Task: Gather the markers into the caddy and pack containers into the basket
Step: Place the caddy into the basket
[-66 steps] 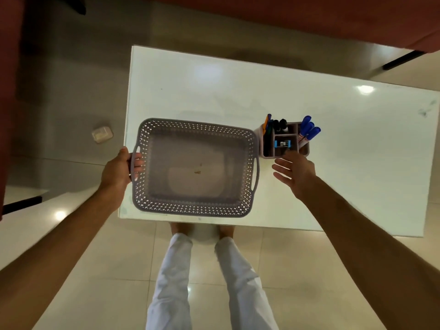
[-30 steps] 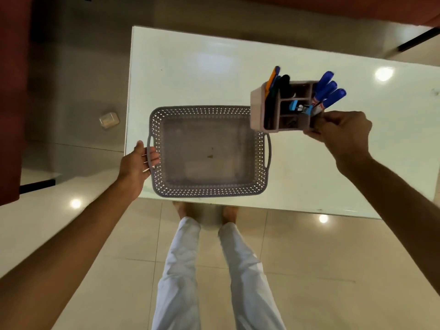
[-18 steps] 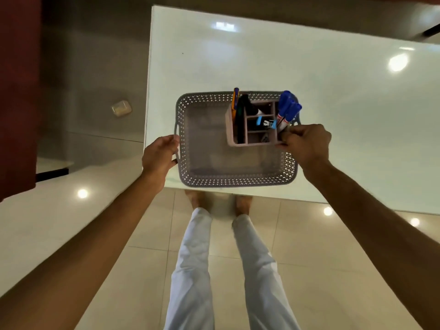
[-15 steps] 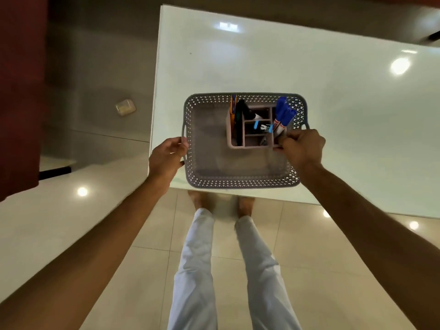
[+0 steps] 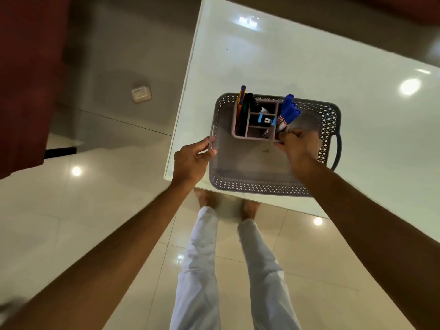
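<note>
Caddy [image 5: 256, 125] sits inside basket [image 5: 262, 184] — right grip [image 5: 297, 145] pinching its near corner, left grip [image 5: 191, 160] clasping the basket's handle.

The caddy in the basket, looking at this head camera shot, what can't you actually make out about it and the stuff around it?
1. Whether the caddy rests on the basket floor: head view, top-down angle hides its base.
2. The caddy's near right corner: covered by the right hand.
3. The basket's left handle: hidden by the left hand.
4. Labels on the blue markers: too small.
5. The small item on the floor: too blurred to identify.
</note>
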Tool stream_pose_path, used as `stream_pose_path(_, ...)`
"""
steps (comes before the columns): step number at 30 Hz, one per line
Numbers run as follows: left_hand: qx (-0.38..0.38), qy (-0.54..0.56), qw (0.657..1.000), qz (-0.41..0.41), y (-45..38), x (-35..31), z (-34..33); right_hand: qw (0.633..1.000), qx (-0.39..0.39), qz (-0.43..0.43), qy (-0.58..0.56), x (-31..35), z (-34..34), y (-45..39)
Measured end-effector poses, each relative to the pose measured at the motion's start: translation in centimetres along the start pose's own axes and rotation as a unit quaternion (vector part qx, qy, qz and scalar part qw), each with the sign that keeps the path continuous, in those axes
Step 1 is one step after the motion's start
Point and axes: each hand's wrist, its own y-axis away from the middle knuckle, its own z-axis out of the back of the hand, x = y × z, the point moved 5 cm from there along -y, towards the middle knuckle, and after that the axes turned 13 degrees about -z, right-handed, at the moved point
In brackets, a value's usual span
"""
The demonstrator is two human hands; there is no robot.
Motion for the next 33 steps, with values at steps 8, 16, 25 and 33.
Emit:
stream_pose_path(8, 0.028, -0.006, 0.999, -0.029, -0.1, -0.7, 0.5, 0.998, 0.044, -0.020, -0.046, -0.4, -1.8, 0.5)
stream_pose_path(16, 0.044, -0.099, 0.991, -0.084, -0.2, -1.5, 0.5, 0.992, 0.101, -0.012, -0.074, -1.0, -2.1, 1.1)
stream_pose_path(25, 0.063, -0.162, 0.977, -0.123, -1.1, -2.3, 0.6, 0.985, 0.152, -0.015, -0.085, -2.3, -1.8, 0.9)
stream_pose_path(33, 0.085, -0.135, 0.984, -0.081, -1.4, -1.7, 0.7, 0.984, 0.170, -0.023, 0.044, -3.6, -1.2, 1.2)
